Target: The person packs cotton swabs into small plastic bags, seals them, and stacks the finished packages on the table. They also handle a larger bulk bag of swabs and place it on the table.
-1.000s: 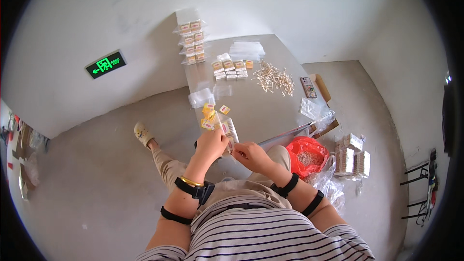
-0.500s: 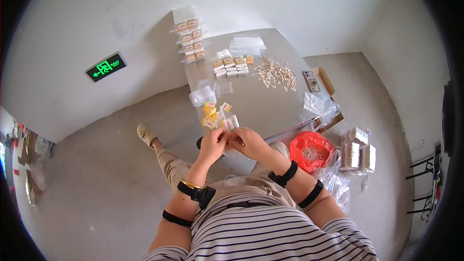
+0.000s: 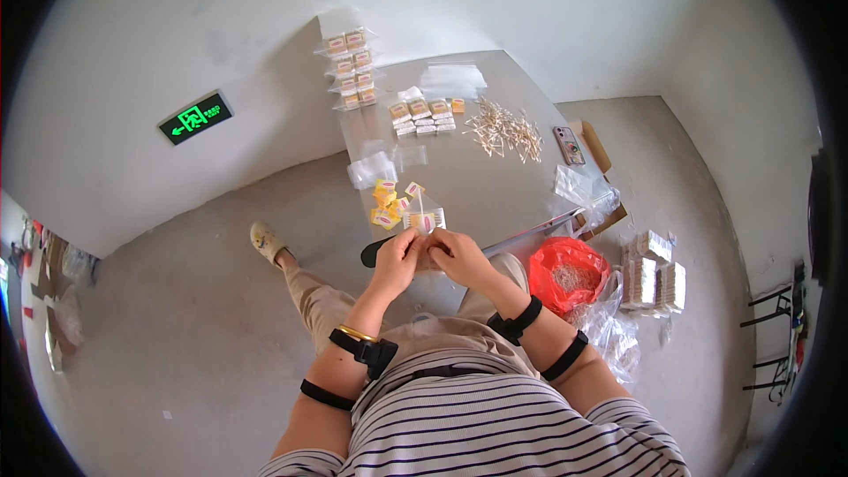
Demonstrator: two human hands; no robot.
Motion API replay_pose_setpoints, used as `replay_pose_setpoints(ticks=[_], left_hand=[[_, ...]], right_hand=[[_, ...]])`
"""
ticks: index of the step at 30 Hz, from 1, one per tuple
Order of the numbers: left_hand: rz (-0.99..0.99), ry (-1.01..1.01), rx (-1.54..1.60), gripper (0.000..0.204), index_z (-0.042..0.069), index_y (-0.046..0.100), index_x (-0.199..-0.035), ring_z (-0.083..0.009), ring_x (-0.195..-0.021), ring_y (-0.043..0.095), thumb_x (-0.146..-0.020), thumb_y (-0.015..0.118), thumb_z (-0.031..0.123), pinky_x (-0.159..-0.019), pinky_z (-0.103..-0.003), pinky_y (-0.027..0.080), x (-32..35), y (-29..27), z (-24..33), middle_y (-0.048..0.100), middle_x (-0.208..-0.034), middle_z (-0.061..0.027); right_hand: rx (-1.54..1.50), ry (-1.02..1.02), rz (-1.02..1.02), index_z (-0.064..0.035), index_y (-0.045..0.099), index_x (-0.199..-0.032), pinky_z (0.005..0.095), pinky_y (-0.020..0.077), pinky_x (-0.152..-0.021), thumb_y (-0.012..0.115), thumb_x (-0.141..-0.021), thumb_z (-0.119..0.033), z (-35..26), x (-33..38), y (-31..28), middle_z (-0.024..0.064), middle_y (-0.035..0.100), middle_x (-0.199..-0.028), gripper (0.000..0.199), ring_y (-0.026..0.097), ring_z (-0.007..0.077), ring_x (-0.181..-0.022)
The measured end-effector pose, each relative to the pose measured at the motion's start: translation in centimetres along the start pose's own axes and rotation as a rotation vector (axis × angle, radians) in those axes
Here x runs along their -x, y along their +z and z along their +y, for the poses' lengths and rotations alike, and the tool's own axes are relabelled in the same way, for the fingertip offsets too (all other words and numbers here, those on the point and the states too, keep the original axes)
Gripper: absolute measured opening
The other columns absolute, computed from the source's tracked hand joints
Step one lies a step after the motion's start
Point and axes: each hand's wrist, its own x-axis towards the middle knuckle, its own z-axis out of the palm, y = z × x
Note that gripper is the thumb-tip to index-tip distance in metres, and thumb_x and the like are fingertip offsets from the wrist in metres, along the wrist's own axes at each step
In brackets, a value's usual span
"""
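My left hand (image 3: 399, 258) and my right hand (image 3: 456, 254) meet at the near edge of a grey table (image 3: 495, 185). Together they pinch a small clear plastic bag (image 3: 426, 223) with a yellow-and-white piece inside. Just beyond my fingers lie a few small yellow packets (image 3: 387, 201). Both wrists wear black straps, and the left also has a gold bangle.
Farther back on the table are rows of filled small bags (image 3: 350, 71), more packets (image 3: 422, 115), empty clear bags (image 3: 452, 78), a heap of thin light sticks (image 3: 503, 131) and a phone (image 3: 567, 145). A red bag (image 3: 569, 272) and stacked packs (image 3: 652, 270) sit on the floor at right.
My hands have drawn closer together and slightly nearer to me, still working the small clear bag. The view has shifted a little.
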Motion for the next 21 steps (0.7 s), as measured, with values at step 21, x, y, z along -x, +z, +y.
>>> replay_pose_setpoints(ticks=[21], left_hand=[[0.075,0.061,0.251,0.033,0.004,0.047,-0.081,-0.0056,-0.068,0.035,-0.106,0.055,0.024,-0.059,-0.026,0.033,-1.3,0.4,0.9,0.041,-0.070,0.0045]], right_hand=[[-0.482,0.285,0.305,-0.0029,0.058,-0.089,0.0272,0.0450,-0.068,0.059,-0.095,-0.016,5.8,2.4,-4.8,-0.0014,0.054,-0.073,0.014,0.051,0.0079,-0.069]])
